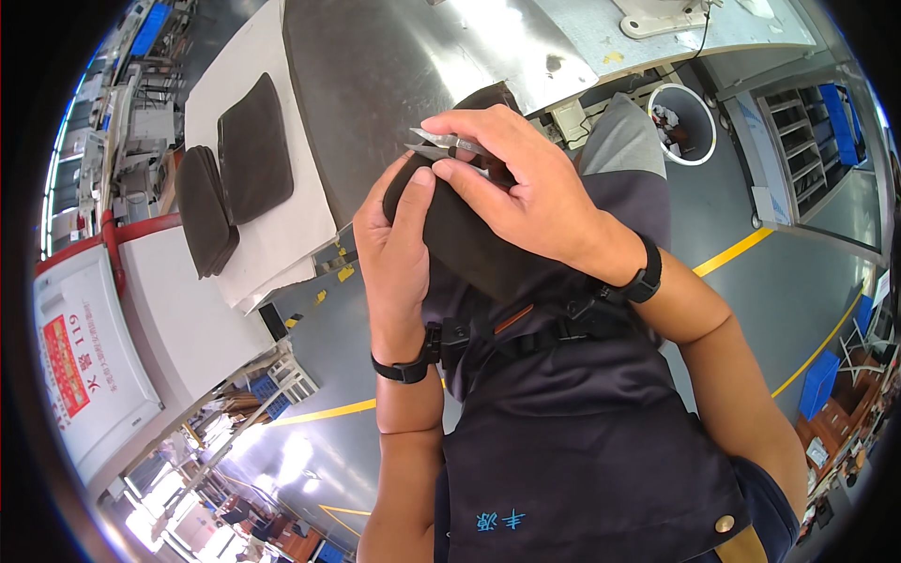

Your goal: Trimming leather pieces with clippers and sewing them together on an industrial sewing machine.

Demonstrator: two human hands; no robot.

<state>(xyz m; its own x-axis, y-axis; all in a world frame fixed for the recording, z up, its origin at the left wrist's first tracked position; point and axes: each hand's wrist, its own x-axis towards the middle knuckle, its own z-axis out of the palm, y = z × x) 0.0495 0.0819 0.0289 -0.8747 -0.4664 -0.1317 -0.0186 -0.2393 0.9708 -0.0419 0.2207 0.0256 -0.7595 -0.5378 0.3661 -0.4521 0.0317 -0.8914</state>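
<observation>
My left hand (392,249) is closed on a dark brown, soft-looking piece (465,230), its thumb lying along the top near the edge. The kind of piece cannot be made out. Over that edge, my right hand (540,192) pinches a pair of small metal thread snips (462,145) between thumb and fingers. Their two pointed blades are apart and reach left, close to the left fingertips. The piece hangs down towards my lap, and part of it is hidden behind the right hand.
On a white sheet (305,202) at the left lie a flat dark piece (255,150) and a small stack of similar pieces (202,211). A metal-topped table (375,56) stands ahead. To the right are a white-rimmed bin (696,155) and a metal-framed rack (798,141).
</observation>
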